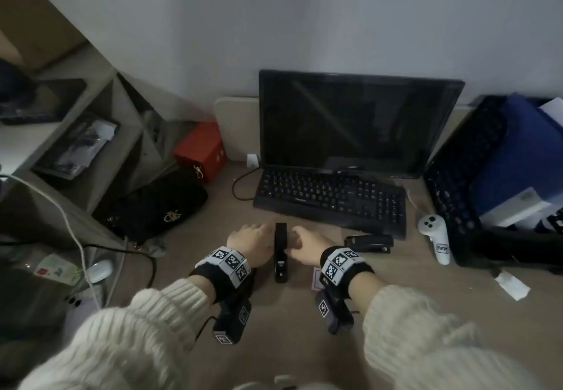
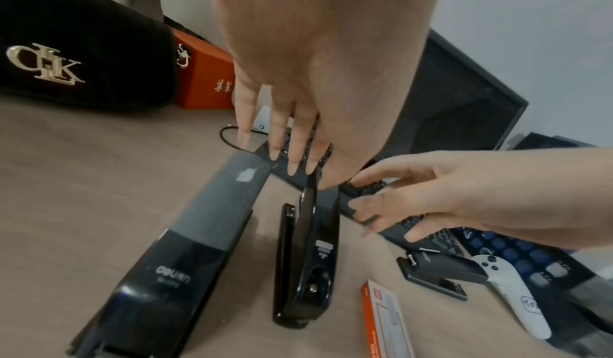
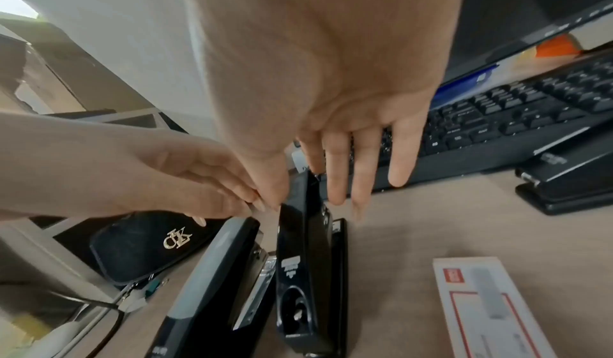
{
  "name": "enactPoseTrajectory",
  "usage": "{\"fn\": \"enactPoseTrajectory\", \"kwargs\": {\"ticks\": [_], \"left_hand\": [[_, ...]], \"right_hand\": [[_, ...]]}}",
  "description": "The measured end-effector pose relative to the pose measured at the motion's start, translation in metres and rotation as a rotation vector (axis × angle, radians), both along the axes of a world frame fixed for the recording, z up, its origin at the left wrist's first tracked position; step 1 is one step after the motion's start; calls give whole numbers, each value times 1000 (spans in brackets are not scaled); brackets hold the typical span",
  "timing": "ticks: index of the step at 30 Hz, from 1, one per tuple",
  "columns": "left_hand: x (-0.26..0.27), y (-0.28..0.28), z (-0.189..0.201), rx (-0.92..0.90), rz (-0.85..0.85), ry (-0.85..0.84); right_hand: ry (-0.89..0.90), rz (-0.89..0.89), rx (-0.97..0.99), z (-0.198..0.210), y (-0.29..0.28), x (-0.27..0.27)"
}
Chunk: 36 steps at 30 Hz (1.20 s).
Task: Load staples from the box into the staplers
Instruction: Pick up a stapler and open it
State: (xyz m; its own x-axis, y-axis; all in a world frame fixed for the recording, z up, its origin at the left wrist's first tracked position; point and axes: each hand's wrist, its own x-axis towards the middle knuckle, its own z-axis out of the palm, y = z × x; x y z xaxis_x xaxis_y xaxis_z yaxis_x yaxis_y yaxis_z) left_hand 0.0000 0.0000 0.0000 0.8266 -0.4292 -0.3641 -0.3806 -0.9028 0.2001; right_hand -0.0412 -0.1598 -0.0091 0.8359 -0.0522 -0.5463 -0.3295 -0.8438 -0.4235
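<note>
- Where the desk (image 1: 396, 313) lies nearest, the staple box (image 3: 491, 308) rests flat, beside the glossy stapler (image 2: 306, 259).
- Left hand (image 1: 253, 244): fingers straight and together, tips touching that stapler's far end.
- Right hand (image 1: 306, 249): fingers loosely spread beside it, gripping nothing.
- Farther off, a keyboard (image 1: 332, 197).

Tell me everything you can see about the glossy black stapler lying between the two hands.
The glossy black stapler lies on the wooden desk, pointing toward the keyboard. It looks like shiny plastic, with a small label and a round recess near its hinge end. Its top arm is lifted off the base. The left hand and right hand both touch its far end. The larger grey-topped stapler lies beside it.
</note>
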Motion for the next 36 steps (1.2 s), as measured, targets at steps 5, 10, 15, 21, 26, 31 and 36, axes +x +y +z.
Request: {"fn": "enactPoseTrajectory", "kwargs": {"ticks": [5,10,15,21,26,31,36], "left_hand": [[2,2,-8,39,29,104],[12,1,-9,-43,132,137],[18,-6,-10,-84,151,187],[20,-12,-7,-208,169,234],[17,-8,-10,-261,174,236],[16,-8,-14,-431,270,182],[11,-16,-5,-816,528,347]], "right_hand": [[40,67,-13,-10,14,8],[38,-27,27,-24,27,19],[-1,-30,-120,-34,35,18],[9,-238,88,-42,34,19],[-51,-348,348,-32,18,8],[-198,-262,327,-10,9,-14],[-306,-148,241,12,-2,-24]]}}
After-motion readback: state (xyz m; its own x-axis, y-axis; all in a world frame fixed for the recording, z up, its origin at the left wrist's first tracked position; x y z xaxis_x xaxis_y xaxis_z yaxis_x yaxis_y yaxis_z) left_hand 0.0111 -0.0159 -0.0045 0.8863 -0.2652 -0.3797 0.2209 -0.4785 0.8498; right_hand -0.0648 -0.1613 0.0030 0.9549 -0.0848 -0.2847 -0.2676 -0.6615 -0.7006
